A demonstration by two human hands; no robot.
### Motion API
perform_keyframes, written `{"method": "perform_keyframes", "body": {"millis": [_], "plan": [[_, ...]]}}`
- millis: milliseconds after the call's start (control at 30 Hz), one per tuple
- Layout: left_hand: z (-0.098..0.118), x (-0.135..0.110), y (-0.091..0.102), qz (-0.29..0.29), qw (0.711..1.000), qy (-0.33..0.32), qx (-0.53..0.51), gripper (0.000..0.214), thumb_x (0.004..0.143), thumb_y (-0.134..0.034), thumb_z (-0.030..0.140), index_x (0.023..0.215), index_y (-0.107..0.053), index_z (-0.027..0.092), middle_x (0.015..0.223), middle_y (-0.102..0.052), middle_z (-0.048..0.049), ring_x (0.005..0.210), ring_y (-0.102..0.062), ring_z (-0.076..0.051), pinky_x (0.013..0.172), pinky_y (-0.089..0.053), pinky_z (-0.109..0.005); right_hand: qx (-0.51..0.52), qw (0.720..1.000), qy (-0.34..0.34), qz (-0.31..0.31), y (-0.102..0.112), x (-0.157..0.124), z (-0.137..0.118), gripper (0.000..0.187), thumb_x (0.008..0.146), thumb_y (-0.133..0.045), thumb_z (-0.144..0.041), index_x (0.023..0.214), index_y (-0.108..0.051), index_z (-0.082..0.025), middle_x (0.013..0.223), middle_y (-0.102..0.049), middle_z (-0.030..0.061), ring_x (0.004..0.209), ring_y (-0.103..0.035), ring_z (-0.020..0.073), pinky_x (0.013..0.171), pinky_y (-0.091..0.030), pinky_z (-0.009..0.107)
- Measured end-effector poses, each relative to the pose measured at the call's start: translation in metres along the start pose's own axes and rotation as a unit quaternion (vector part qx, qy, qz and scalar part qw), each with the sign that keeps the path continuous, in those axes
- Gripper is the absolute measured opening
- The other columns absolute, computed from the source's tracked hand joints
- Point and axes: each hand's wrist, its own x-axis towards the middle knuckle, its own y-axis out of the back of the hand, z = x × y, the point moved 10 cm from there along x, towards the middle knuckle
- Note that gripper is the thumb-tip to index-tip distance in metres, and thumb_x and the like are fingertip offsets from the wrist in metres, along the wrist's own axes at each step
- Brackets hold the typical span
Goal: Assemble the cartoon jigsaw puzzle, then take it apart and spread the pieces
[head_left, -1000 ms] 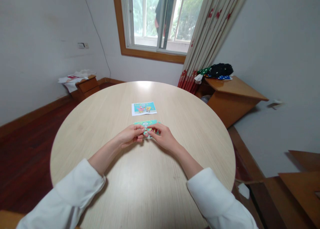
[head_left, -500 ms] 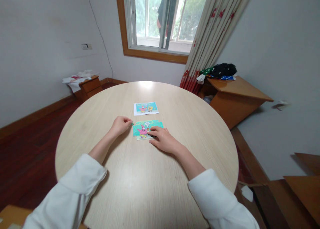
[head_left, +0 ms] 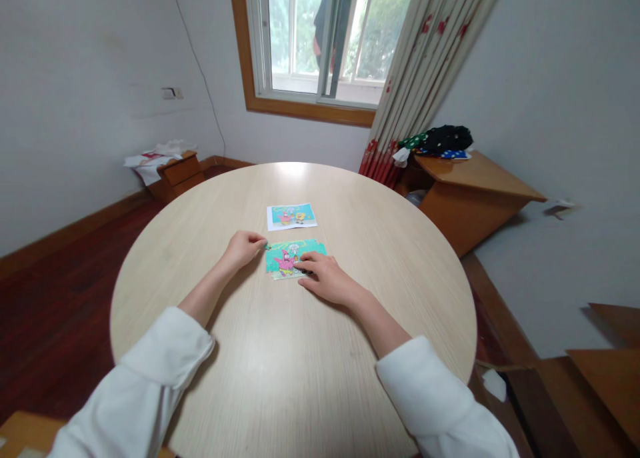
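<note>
A jigsaw puzzle (head_left: 285,253) with pink and turquoise cartoon figures lies on the round table (head_left: 280,371); its edges are uneven, with gaps at the corners. At its upper left corner, my left hand (head_left: 244,249) is closed in a pinch on a small puzzle piece (head_left: 269,247), mostly hidden by the fingertips. My right hand (head_left: 325,276) rests on the lower right part of the puzzle with fingers spread, covering some of the picture. Just beyond the puzzle lies a printed picture (head_left: 292,216) with similar cartoon figures and a white border.
A wooden cabinet (head_left: 480,191) with a heap of clothes (head_left: 445,140) stands past the table at the right. A small drawer unit (head_left: 181,173) with papers or cloth on top is at the far left. Behind the table are a window and a long curtain (head_left: 415,71).
My left hand has shifted very slightly right, bringing the puzzle piece against the puzzle's upper left corner. My right hand has stayed in place.
</note>
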Motion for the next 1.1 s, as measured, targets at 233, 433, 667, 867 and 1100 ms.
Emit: {"method": "perform_keyframes", "body": {"millis": [233,433,667,867,1100], "plan": [[0.005,0.001,-0.005,-0.008,0.998,-0.028,0.052,0.016,0.068,-0.062,0.026,0.071,-0.074,0.016,0.072,-0.073,-0.0076,0.07,-0.063,-0.021,0.067,-0.044,-0.028,0.003,1.0,-0.006,0.001,0.001,-0.001,0.001,0.036,0.083,-0.059,-0.022,0.119,-0.061,-0.024,0.125,-0.055,0.0102,0.117,-0.05,0.0232,0.1,-0.032,0.044],[0.012,-0.004,-0.008,-0.02,0.994,-0.045,0.102,0.018,0.072,-0.059,0.024,0.077,-0.075,0.016,0.085,-0.074,-0.0104,0.077,-0.065,-0.022,0.07,-0.045,-0.029,0.006,1.0,-0.011,-0.003,0.001,0.0,0.001,0.036,0.083,-0.059,-0.022,0.118,-0.061,-0.023,0.125,-0.055,0.0104,0.118,-0.049,0.0232,0.1,-0.032,0.044],[0.007,-0.001,-0.006,-0.024,0.999,-0.025,0.03,0.017,0.067,-0.063,0.025,0.073,-0.074,0.013,0.075,-0.073,-0.0094,0.07,-0.064,-0.021,0.066,-0.044,-0.028,0.007,1.0,-0.018,0.0,0.001,0.001,0.003,0.036,0.082,-0.061,-0.022,0.118,-0.062,-0.023,0.125,-0.055,0.01,0.117,-0.05,0.0232,0.1,-0.032,0.044],[0.003,0.002,-0.008,-0.035,0.999,-0.011,0.012,0.018,0.062,-0.066,0.027,0.071,-0.071,0.012,0.069,-0.071,-0.0073,0.066,-0.061,-0.019,0.063,-0.043,-0.027,0.005,1.0,-0.02,0.001,0.0,0.001,0.003,0.036,0.082,-0.061,-0.021,0.118,-0.062,-0.023,0.125,-0.055,0.0098,0.118,-0.05,0.023,0.1,-0.032,0.044],[0.011,-0.003,-0.007,-0.025,0.995,-0.034,0.096,0.016,0.068,-0.061,0.027,0.072,-0.07,0.014,0.074,-0.071,-0.0077,0.069,-0.062,-0.019,0.066,-0.043,-0.028,0.003,1.0,-0.017,0.001,0.0,0.001,0.003,0.036,0.082,-0.061,-0.021,0.118,-0.061,-0.022,0.125,-0.055,0.0098,0.118,-0.049,0.0228,0.1,-0.032,0.044]]}}
